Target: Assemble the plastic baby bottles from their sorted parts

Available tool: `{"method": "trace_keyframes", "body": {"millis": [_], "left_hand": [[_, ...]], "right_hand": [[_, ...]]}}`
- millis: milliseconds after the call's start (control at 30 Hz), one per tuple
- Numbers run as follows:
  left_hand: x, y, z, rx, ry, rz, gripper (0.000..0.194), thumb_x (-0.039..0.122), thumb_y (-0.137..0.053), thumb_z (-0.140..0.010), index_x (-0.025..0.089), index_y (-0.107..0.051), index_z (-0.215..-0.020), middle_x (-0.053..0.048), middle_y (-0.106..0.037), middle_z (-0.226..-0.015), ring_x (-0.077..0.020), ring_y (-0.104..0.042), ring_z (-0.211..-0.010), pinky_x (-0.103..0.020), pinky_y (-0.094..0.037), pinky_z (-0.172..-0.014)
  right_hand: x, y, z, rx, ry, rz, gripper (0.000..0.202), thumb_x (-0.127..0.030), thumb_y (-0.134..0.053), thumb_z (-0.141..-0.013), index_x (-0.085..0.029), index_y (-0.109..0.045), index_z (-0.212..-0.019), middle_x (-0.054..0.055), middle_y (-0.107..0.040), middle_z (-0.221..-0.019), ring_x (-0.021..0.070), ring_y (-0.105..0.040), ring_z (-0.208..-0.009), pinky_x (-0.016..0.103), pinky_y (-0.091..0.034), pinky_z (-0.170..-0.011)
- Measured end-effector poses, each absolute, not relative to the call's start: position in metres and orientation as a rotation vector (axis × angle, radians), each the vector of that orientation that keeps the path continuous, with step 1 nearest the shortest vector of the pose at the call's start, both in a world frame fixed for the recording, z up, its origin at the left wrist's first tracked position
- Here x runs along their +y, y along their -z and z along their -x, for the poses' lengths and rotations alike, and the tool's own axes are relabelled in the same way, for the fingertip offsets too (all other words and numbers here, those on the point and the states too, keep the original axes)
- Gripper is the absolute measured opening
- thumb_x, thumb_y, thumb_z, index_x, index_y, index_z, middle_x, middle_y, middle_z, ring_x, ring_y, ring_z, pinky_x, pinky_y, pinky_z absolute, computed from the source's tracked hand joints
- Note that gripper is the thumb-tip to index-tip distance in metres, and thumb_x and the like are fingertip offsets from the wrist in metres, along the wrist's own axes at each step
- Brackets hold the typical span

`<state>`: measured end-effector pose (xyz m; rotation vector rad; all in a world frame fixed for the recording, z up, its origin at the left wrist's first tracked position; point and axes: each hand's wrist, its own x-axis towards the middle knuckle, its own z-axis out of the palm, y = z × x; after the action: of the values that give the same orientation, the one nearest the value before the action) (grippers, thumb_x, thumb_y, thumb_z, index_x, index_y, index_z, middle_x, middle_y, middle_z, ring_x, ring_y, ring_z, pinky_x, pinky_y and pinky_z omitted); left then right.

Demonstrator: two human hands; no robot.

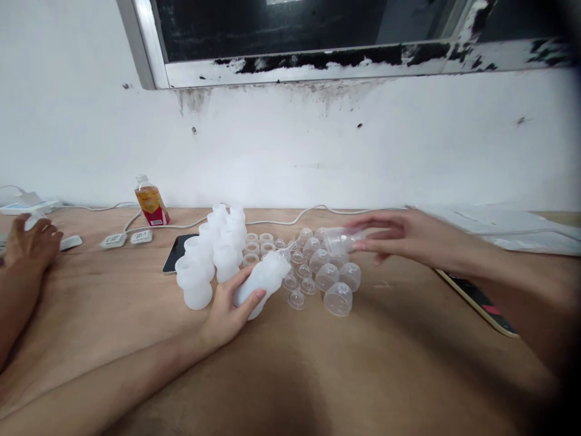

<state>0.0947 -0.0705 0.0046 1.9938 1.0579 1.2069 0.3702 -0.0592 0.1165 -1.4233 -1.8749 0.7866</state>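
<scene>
My left hand (231, 306) is wrapped round a white translucent bottle (263, 281), tilted with its top to the right. A clear nipple (285, 249) shows at the bottle's top end. My right hand (381, 235) holds a clear cap (340, 240) by its right side, over the back of a group of clear domed caps (338, 298). Several clear nipples (297, 298) lie between the bottle and the caps. White rings (251, 248) stand in rows behind the bottle. Upright white bottles (197, 292) form rows to the left of my left hand.
A phone (175, 254) lies behind the bottle rows, and another (481, 306) lies under my right forearm. A drink bottle (152, 203) stands at the back left. A cable (313, 209) runs along the wall. Another person's hand (34, 242) is at the far left.
</scene>
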Motion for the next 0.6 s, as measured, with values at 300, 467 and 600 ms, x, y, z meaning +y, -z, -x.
{"method": "trace_keyframes", "body": {"millis": [300, 467, 600], "left_hand": [[-0.069, -0.003, -0.093, 1.078, -1.172, -1.957, 0.042, 0.038, -0.041, -0.081, 0.016, -0.046, -0.117, -0.005, -0.055, -0.113, -0.0216, -0.051, -0.1, -0.03, -0.039, -0.086], [-0.07, -0.005, -0.094, 1.066, -1.15, -1.968, 0.042, 0.039, -0.041, -0.081, 0.016, -0.047, -0.116, -0.005, -0.055, -0.113, -0.022, -0.05, -0.1, -0.031, -0.039, -0.087], [-0.072, -0.009, -0.095, 1.045, -1.11, -2.018, 0.043, 0.038, -0.04, -0.081, 0.016, -0.046, -0.117, -0.005, -0.056, -0.111, -0.0222, -0.049, -0.101, -0.032, -0.039, -0.087]], "right_hand": [[-0.047, -0.081, -0.344, -1.632, -1.335, 1.155, 0.038, -0.026, -0.063, -0.066, -0.023, -0.053, -0.102, 0.004, -0.05, -0.115, 0.0166, -0.057, -0.088, 0.026, -0.051, -0.066], [-0.051, -0.087, -0.343, -1.631, -1.31, 1.178, 0.038, -0.026, -0.064, -0.066, -0.022, -0.053, -0.101, 0.005, -0.05, -0.115, 0.0143, -0.058, -0.083, 0.024, -0.05, -0.063], [-0.05, -0.085, -0.34, -1.72, -1.281, 1.155, 0.04, -0.027, -0.063, -0.066, -0.019, -0.051, -0.102, 0.006, -0.05, -0.114, 0.0134, -0.057, -0.079, 0.026, -0.05, -0.064]]}}
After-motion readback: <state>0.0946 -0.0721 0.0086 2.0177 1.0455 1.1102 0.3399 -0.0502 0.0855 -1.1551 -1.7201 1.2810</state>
